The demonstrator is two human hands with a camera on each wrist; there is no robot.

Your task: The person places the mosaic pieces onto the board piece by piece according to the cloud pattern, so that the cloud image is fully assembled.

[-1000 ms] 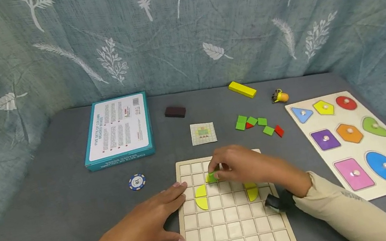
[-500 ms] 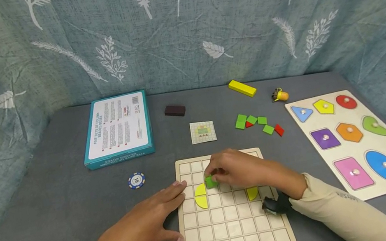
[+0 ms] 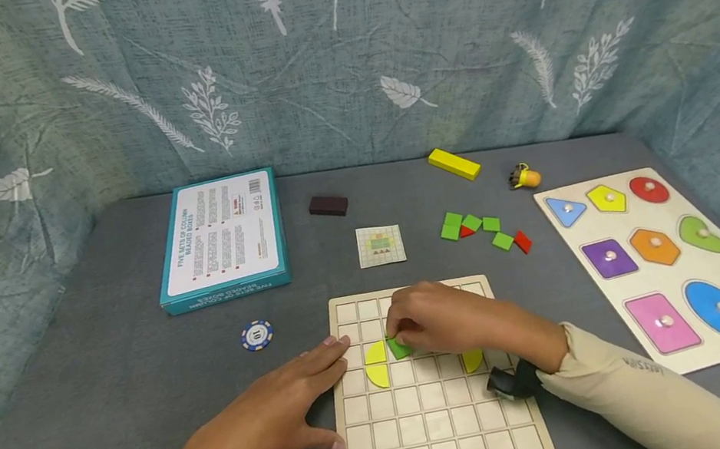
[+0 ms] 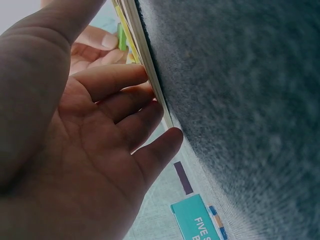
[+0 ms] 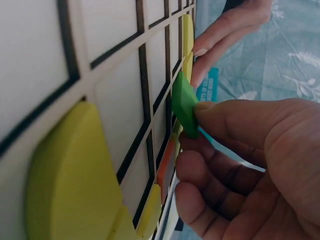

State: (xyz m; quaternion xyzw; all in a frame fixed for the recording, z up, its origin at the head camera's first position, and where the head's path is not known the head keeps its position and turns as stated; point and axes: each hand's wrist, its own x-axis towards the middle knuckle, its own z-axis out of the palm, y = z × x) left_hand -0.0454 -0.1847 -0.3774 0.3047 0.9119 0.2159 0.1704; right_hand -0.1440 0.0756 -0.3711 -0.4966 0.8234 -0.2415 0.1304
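Note:
Over the upper part of the wooden grid board (image 3: 440, 423), my right hand (image 3: 447, 316) pinches a green square tile (image 5: 185, 105) between thumb and fingers. In the right wrist view the tile stands tilted against the board's surface. Yellow quarter-round tiles (image 3: 377, 375) sit in cells left of it, and another yellow tile (image 3: 473, 360) lies partly covered by the right hand. An orange-red tile (image 5: 166, 167) shows close below the green one in the right wrist view. My left hand (image 3: 276, 408) rests at the board's left edge, its fingertips touching the rim.
Behind the board lie a small pattern card (image 3: 380, 245), loose green tiles (image 3: 452, 226) and a red tile (image 3: 522, 242). A teal box (image 3: 219, 242) and a poker chip (image 3: 257, 335) are left. Dark (image 3: 328, 206) and yellow blocks (image 3: 454, 164) stand farther back; a shape puzzle board (image 3: 677, 270) is right.
My right hand has shifted slightly with the green tile, which now sits turned over a cell right of the yellow pair. My left hand stays at the board's edge.

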